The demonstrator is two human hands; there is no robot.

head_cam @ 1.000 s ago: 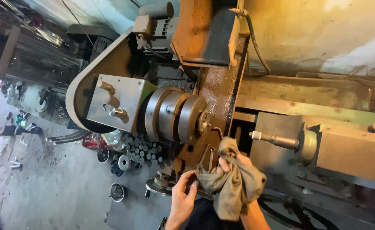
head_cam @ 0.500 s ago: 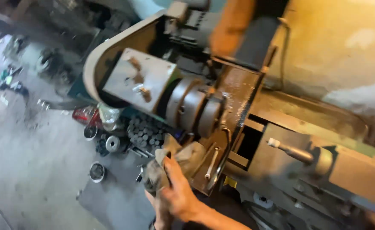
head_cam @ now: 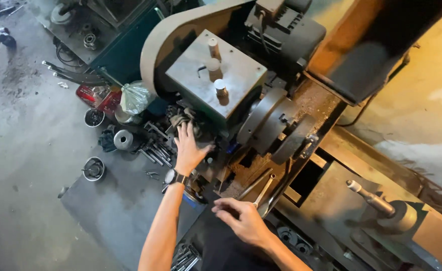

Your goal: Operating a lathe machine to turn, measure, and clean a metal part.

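My left hand (head_cam: 187, 149), a watch on its wrist, stretches out with fingers spread to the lower left side of the lathe's grey headstock box (head_cam: 216, 80). Its fingertips reach a crumpled dirty rag (head_cam: 182, 118) lying there; the hand is not closed on it. My right hand (head_cam: 242, 221) rests on the front of the lathe carriage with fingers loosely curled. The lower end of a metal spanner (head_cam: 264, 190) touches its knuckles, and whether it grips the spanner is unclear. The round chuck (head_cam: 276, 131) sits just above the spanner.
The tailstock spindle (head_cam: 376, 201) points in from the right. Below the headstock the floor holds loose rods and tools (head_cam: 153, 148), a metal roller (head_cam: 123, 139), small bowls (head_cam: 94, 168), a plastic bag (head_cam: 134, 96) and a red container (head_cam: 95, 95). A grey sheet (head_cam: 110, 206) lies by my left arm.
The rag, held by both hands at the carriage, now lies by the headstock. My left hand has reached out to it; my right hand has let go and dropped to the carriage front.
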